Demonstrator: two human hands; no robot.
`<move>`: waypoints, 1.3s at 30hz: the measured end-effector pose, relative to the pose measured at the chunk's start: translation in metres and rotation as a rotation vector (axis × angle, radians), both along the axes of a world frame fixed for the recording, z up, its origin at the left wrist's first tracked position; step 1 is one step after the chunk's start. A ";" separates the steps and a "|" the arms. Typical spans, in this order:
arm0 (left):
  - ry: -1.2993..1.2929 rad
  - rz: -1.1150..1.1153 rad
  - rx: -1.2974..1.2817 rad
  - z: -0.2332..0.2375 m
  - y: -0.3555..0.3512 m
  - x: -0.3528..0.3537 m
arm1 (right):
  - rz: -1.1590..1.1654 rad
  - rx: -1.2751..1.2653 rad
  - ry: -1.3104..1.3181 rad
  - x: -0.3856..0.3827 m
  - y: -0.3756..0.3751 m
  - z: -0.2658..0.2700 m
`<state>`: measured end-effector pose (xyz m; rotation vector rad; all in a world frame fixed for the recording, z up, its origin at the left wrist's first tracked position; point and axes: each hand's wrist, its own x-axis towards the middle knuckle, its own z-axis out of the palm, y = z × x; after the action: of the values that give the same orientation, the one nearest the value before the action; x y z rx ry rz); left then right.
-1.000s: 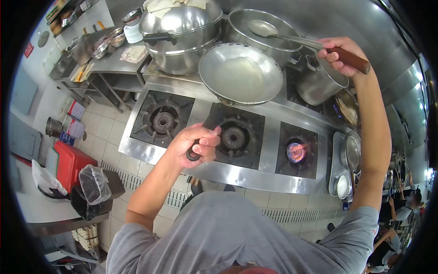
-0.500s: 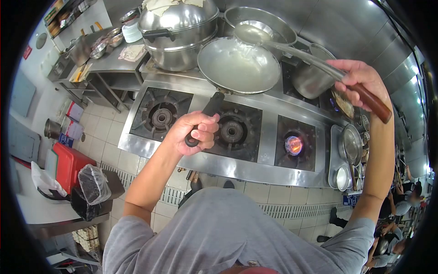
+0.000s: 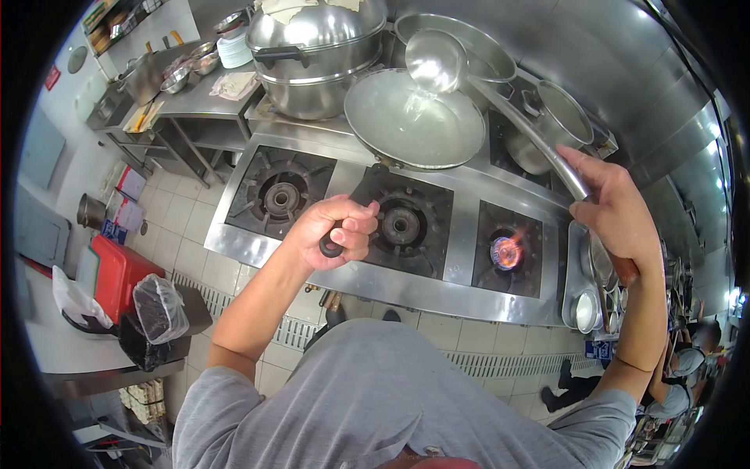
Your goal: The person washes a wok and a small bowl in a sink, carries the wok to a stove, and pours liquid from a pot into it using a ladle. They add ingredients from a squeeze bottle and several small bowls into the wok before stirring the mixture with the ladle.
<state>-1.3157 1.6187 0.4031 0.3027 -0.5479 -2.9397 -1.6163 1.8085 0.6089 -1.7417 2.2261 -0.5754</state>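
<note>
There, the left hand (image 3: 340, 233) is gripping the wok (image 3: 418, 129) beyond the middle burner (image 3: 401, 224); the right hand (image 3: 615, 205), wrist bending inward, is clasping the ladle (image 3: 436, 64), tilting above the wok.

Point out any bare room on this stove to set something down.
A bare steel strip lies between the middle burner and the lit burner; the left burner carries no pot. Crowded: the back, with lidded pot, wide pan and hand-held wok, and the right, with tray and bowl.
</note>
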 end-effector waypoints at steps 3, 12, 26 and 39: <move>0.006 0.000 -0.008 -0.003 0.001 0.002 | -0.115 0.093 0.138 0.007 -0.025 0.018; -0.005 0.000 0.015 0.001 0.002 0.002 | -0.054 0.117 0.270 -0.114 -0.193 -0.016; 0.017 0.030 0.001 0.001 -0.003 0.001 | -0.353 0.196 -1.158 -0.147 -0.253 -0.027; -0.007 0.011 0.020 -0.007 -0.014 -0.004 | -0.238 0.094 -1.309 -0.128 -0.201 -0.001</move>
<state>-1.3193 1.6044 0.3959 0.3166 -0.5166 -2.9366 -1.7444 1.6072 0.6081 -0.6111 1.4047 -1.1732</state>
